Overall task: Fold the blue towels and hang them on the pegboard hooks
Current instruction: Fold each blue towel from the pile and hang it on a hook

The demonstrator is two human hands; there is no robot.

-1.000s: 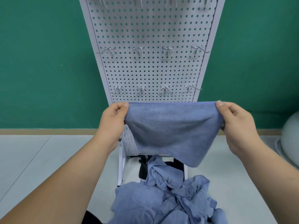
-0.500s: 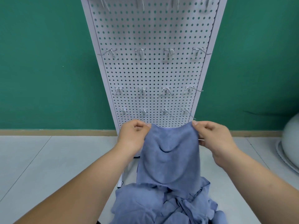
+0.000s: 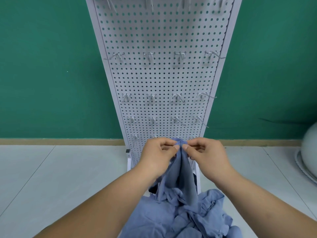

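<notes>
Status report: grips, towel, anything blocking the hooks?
Left grip and right grip pinch top corners of towel together. Towel hangs doubled, down to pile. Hooks in view bare, nothing in the way.

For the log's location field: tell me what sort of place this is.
Probably a staged work or test room, not a home: a free-standing white pegboard with bare metal hooks stands before a plain green wall on a pale tiled floor, with blue towels heaped below.

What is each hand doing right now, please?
Left hand: fingers closed, pinching the top edge of the blue towel.
Right hand: fingers closed, pinching the same top edge.
</notes>
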